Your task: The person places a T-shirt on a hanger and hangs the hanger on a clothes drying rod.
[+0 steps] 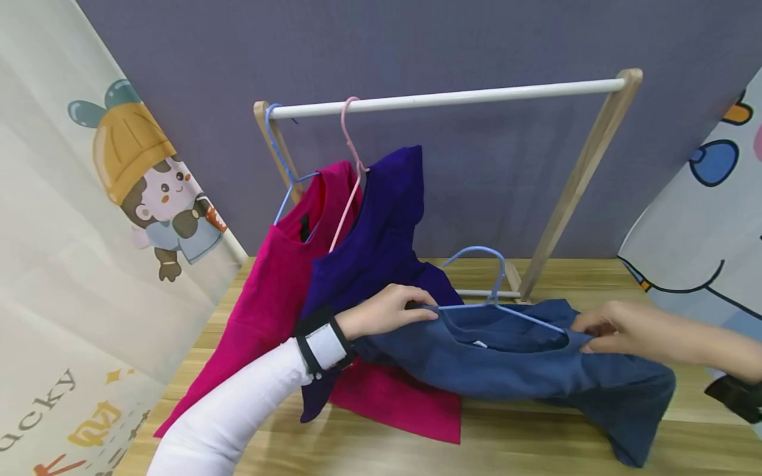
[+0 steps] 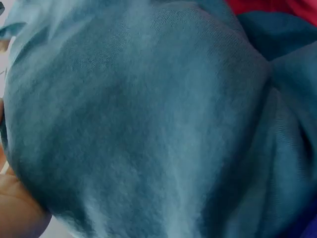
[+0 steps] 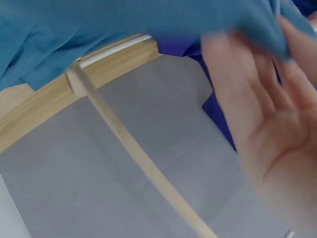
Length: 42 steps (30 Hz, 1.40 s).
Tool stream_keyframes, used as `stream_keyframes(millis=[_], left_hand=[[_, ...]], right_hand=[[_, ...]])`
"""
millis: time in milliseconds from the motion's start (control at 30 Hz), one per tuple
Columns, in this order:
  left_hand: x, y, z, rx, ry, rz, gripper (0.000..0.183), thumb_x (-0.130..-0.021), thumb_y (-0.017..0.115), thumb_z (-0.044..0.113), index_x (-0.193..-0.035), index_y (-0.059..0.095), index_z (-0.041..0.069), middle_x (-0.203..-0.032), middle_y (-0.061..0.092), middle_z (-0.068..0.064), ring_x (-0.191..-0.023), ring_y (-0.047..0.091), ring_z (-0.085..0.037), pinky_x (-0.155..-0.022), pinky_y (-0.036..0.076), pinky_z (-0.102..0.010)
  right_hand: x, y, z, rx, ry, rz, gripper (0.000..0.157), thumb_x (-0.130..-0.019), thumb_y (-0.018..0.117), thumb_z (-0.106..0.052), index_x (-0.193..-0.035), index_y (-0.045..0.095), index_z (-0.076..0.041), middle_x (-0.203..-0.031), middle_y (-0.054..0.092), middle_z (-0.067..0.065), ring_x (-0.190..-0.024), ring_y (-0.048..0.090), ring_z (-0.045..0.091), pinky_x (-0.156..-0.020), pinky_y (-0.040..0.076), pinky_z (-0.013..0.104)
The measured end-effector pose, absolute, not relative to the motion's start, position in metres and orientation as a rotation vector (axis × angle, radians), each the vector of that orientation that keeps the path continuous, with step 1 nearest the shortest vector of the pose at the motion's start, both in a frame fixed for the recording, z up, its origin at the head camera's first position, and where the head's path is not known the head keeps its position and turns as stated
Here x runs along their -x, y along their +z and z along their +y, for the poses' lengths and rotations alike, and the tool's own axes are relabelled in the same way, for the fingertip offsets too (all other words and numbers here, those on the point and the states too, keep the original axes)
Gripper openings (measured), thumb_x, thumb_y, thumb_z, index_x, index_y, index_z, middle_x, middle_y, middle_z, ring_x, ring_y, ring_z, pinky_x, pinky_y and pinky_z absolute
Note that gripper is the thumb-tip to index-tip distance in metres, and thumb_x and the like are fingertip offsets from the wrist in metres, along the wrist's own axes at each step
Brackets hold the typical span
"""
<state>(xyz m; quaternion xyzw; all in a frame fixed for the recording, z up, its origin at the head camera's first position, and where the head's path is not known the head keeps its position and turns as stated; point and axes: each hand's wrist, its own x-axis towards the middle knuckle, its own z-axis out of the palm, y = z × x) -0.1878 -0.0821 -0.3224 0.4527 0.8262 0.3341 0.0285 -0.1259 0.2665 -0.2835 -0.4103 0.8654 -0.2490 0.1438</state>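
Observation:
A blue-grey T-shirt (image 1: 512,370) is held up by both hands above the tabletop, with a light blue hanger (image 1: 494,297) inside its neckline. My left hand (image 1: 389,312) pinches the shirt and hanger at the left shoulder. At the other shoulder, my right hand (image 1: 631,330) pinches the fabric near the hanger's end. The hanger's hook points up, below the rack's bar and apart from it. Cloth fills most of the left wrist view, with part of the left hand (image 2: 20,208) at its edge. In the right wrist view the right hand (image 3: 277,109) grips the shirt's edge.
A white bar (image 1: 452,99) on wooden legs (image 1: 580,185) forms the clothes rack. From its left end hang a magenta shirt (image 1: 262,297) on a blue hanger and a purple shirt (image 1: 369,244) on a pink hanger (image 1: 350,139). Below is a wooden tabletop (image 1: 506,436); printed curtains (image 1: 59,231) flank it.

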Motion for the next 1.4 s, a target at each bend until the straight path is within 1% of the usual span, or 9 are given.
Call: stream_keyframes(millis=[133, 233, 533, 667, 800, 1000, 1100, 1333, 1400], left_hand=[[0.189, -0.323, -0.084, -1.401, 1.076, 2.586, 0.009, -0.082, 0.061, 0.019, -0.088, 0.064, 0.012, -0.085, 0.065, 0.001, -0.081, 0.054, -0.004, -0.075, 0.045, -0.025], [0.190, -0.324, -0.084, -1.408, 1.101, 2.600, 0.008, -0.080, 0.062, 0.018, -0.086, 0.064, 0.012, -0.082, 0.064, 0.000, -0.079, 0.054, -0.004, -0.073, 0.046, -0.026], [0.194, -0.325, -0.081, -1.393, 1.169, 2.683, 0.007, -0.077, 0.066, 0.019, -0.083, 0.065, 0.014, -0.077, 0.061, 0.003, -0.074, 0.052, -0.003, -0.068, 0.045, -0.026], [0.196, -0.325, -0.082, -1.318, 1.223, 2.764, 0.011, -0.074, 0.069, 0.021, -0.084, 0.066, 0.016, -0.082, 0.060, 0.003, -0.080, 0.052, -0.006, -0.073, 0.044, -0.029], [0.198, -0.326, -0.082, -1.248, 1.285, 2.826, 0.018, -0.072, 0.071, 0.022, -0.087, 0.065, 0.014, -0.090, 0.059, -0.001, -0.089, 0.051, -0.011, -0.081, 0.044, -0.032], [0.201, -0.325, -0.084, -1.147, 1.325, 2.889, 0.036, -0.077, 0.067, 0.023, -0.109, 0.057, 0.008, -0.118, 0.049, -0.017, -0.113, 0.041, -0.024, -0.096, 0.034, -0.044], [0.202, -0.323, -0.086, -1.067, 1.344, 2.893, 0.047, -0.079, 0.064, 0.022, -0.121, 0.047, 0.009, -0.130, 0.038, -0.021, -0.120, 0.034, -0.029, -0.098, 0.031, -0.048], [0.201, -0.323, -0.090, -0.973, 1.316, 2.845, 0.052, -0.084, 0.059, 0.025, -0.128, 0.038, 0.006, -0.128, 0.038, -0.019, -0.117, 0.037, -0.028, -0.095, 0.035, -0.047], [0.201, -0.324, -0.091, -0.983, 1.307, 2.835, 0.048, -0.085, 0.058, 0.024, -0.126, 0.041, 0.006, -0.126, 0.041, -0.017, -0.115, 0.040, -0.027, -0.094, 0.037, -0.046]], right_hand=[[0.116, -0.284, 0.265, 1.089, -0.903, 2.140, 0.017, -0.085, 0.053, -0.004, -0.076, 0.039, -0.010, -0.065, 0.035, -0.015, -0.054, 0.040, -0.002, -0.041, 0.044, 0.024], [0.105, -0.285, 0.261, 0.912, -1.009, 1.920, 0.022, -0.085, 0.050, -0.001, -0.075, 0.032, -0.005, -0.065, 0.034, -0.014, -0.055, 0.044, -0.001, -0.047, 0.051, 0.028], [0.080, -0.294, 0.244, 0.832, -1.181, 1.648, 0.026, -0.083, 0.049, 0.004, -0.072, 0.026, -0.002, -0.055, 0.020, 0.005, -0.043, 0.039, 0.008, -0.057, 0.054, 0.035], [0.072, -0.297, 0.239, 0.845, -1.239, 1.605, 0.024, -0.084, 0.049, 0.004, -0.072, 0.028, -0.001, -0.054, 0.025, 0.014, -0.049, 0.048, 0.004, -0.059, 0.054, 0.037], [0.067, -0.299, 0.237, 0.859, -1.325, 1.561, 0.023, -0.084, 0.046, 0.008, -0.072, 0.028, 0.000, -0.055, 0.025, 0.016, -0.050, 0.050, 0.009, -0.057, 0.054, 0.041], [0.062, -0.293, 0.236, 0.824, -1.451, 1.538, 0.021, -0.082, 0.043, 0.013, -0.074, 0.029, 0.001, -0.056, 0.018, 0.009, -0.041, 0.042, 0.026, -0.057, 0.054, 0.038], [0.062, -0.291, 0.238, 0.870, -1.485, 1.541, 0.014, -0.082, 0.042, 0.016, -0.078, 0.035, 0.004, -0.057, 0.026, 0.013, -0.049, 0.053, 0.024, -0.056, 0.054, 0.038], [0.071, -0.280, 0.246, 0.954, -1.509, 1.679, 0.016, -0.084, 0.038, 0.017, -0.084, 0.038, 0.001, -0.060, 0.031, 0.015, -0.057, 0.058, 0.026, -0.055, 0.054, 0.040], [0.075, -0.276, 0.249, 0.947, -1.514, 1.740, 0.017, -0.085, 0.038, 0.016, -0.092, 0.043, 0.002, -0.064, 0.045, 0.012, -0.068, 0.061, 0.024, -0.057, 0.054, 0.039]])
